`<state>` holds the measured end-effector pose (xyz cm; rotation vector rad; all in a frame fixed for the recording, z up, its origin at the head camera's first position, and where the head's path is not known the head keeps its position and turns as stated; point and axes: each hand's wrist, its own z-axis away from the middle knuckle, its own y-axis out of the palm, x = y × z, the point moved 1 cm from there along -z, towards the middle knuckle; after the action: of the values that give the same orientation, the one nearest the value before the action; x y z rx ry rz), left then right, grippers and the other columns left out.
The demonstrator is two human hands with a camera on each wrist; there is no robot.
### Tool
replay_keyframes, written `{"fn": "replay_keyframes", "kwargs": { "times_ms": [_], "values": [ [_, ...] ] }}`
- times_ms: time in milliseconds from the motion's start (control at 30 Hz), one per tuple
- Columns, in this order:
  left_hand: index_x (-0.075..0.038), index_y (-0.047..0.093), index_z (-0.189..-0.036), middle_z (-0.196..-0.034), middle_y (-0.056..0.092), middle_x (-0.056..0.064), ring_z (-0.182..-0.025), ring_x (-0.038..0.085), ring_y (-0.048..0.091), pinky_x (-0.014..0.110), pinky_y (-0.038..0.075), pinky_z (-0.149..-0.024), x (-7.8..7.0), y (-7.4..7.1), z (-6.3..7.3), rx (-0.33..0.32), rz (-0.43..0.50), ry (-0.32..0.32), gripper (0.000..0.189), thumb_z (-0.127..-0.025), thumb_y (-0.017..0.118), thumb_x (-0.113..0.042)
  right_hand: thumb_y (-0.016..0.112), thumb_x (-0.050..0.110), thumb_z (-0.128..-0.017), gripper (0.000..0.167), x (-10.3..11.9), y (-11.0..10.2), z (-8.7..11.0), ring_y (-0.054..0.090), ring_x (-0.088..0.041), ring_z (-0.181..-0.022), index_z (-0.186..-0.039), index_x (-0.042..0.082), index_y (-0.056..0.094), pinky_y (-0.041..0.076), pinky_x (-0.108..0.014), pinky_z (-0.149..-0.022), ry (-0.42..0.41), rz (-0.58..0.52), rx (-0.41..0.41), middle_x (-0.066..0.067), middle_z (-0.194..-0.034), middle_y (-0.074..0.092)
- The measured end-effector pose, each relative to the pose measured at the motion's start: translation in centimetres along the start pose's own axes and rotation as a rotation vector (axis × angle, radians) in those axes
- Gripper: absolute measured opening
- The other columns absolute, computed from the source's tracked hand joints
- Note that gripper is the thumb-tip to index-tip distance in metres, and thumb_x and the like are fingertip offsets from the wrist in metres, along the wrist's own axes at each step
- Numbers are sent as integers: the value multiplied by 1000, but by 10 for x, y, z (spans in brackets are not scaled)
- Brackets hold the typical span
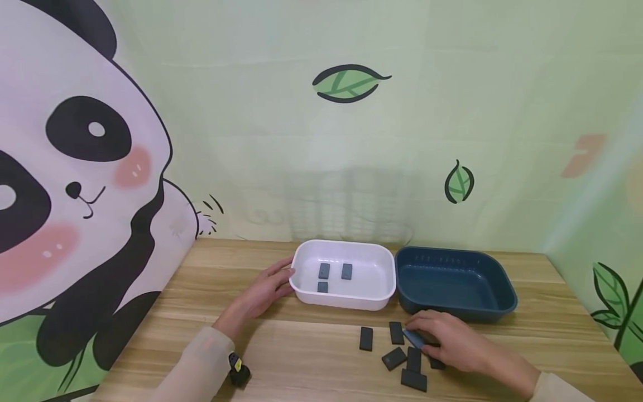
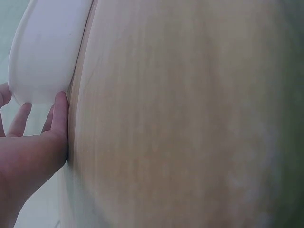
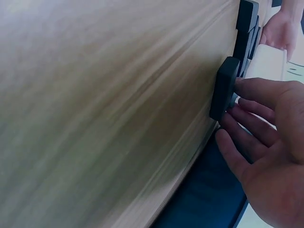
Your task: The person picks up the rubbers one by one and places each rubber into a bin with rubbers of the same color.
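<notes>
The flat blue-grey rectangular piece [image 1: 414, 339], at 7 o'clock from the dark-blue plastic basin [image 1: 454, 285], is pinched in the grip of the right hand [image 1: 449, 341]. Black rectangular pieces [image 1: 366, 339] lie on the wood-grain bench [image 1: 301, 357] between its 4 and 9 o'clock. The left hand [image 1: 268, 288], fingers uncurled, touches the white plastic basin [image 1: 341, 300] at 9 o'clock.

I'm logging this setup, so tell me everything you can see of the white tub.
The white tub is glossy, plastic-looking and roughly rectangular, with rounded corners and a smooth rim. It stands upright and uncovered on the table, left of the blue tub; whether the two touch is hard to tell. Three grey tiles lie inside, one partly hidden by the near wall. The left hand touches its left end.
</notes>
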<state>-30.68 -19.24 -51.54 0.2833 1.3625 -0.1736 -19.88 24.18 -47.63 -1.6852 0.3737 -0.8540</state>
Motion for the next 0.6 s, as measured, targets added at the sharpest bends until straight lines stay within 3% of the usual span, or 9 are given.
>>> {"fn": "replay_keyframes", "kwargs": {
  "times_ms": [200,433,600],
  "values": [
    [-10,37,-164,-163,43,18,-140,28,53,40,47,-114,0,1,0,4,15,-5,56,-112,55,-21,82,17,-93,33,1,-2,2,68,-19,-113,-124,11,74,59,-45,-95,13,16,-11,1,-123,70],
    [-12,40,-163,-163,44,15,-139,27,54,40,48,-114,0,1,0,-5,4,-6,55,-112,56,-22,86,23,-91,30,8,-11,4,66,-12,-105,-118,14,76,61,-40,-88,-8,45,-88,8,-115,69],
    [-12,39,-164,-163,44,16,-140,28,53,40,48,-114,1,0,-1,-1,4,-3,55,-112,55,-22,85,26,-92,28,15,-19,-4,66,-12,-101,-116,16,75,61,-36,-84,-23,-21,-140,9,-113,69]
  ]
}}
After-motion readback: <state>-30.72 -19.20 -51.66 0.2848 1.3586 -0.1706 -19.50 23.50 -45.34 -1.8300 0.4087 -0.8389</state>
